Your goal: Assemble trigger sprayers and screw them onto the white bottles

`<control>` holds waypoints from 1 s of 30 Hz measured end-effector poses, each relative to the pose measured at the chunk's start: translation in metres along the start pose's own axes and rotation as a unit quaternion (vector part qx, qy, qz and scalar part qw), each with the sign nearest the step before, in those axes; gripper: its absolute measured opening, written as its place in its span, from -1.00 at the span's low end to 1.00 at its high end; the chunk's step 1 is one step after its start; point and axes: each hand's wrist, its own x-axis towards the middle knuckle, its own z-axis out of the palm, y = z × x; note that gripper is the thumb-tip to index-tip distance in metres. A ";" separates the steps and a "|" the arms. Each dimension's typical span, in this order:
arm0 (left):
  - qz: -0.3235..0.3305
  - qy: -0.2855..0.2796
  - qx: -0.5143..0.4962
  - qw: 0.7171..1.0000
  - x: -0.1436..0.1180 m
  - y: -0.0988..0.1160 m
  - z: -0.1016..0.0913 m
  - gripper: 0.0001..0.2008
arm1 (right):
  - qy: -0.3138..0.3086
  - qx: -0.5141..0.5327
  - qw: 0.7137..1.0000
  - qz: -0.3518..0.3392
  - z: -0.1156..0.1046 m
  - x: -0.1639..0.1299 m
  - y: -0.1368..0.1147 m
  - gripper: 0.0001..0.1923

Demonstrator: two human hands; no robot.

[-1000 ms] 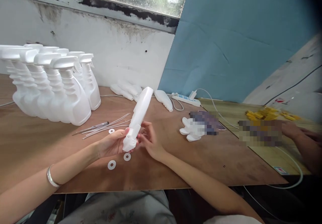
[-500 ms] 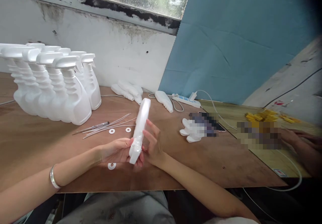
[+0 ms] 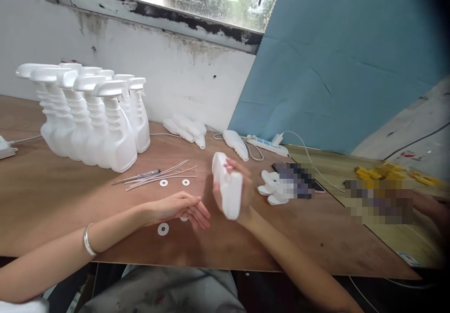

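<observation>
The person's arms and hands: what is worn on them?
Both forearms are bare, with no sleeves and no gloves. The left hand has a thin silver bangle round the wrist. The right hand shows no jewellery on its visible parts.

table point(image 3: 52, 195) | spray bottles point(image 3: 105, 125) | washers point(image 3: 163, 229) | thin tubes point(image 3: 165, 172) | power strip point(image 3: 267, 145)

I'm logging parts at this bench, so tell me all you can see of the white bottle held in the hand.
The white bottle is plain, matte plastic, flattish with rounded edges and no label. No spray head shows on it. The right hand grips it from behind, fingers curled over its top edge, holding it above the wooden table, tilted slightly. The left hand is apart from it, open near a white washer. Its opening is not visible.
</observation>
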 end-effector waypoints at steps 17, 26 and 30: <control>-0.017 0.055 0.041 0.998 0.005 -0.003 -0.020 -0.80 | -0.086 -0.086 0.985 0.123 0.008 0.078 0.015 -0.78; -0.025 0.052 0.065 0.996 0.005 -0.002 -0.019 -0.81 | -0.062 -0.023 0.985 0.157 0.007 0.081 0.027 -0.83; -0.027 0.056 0.075 0.995 0.004 -0.001 -0.018 -0.81 | -0.038 0.008 0.974 0.223 0.007 0.082 0.042 -0.75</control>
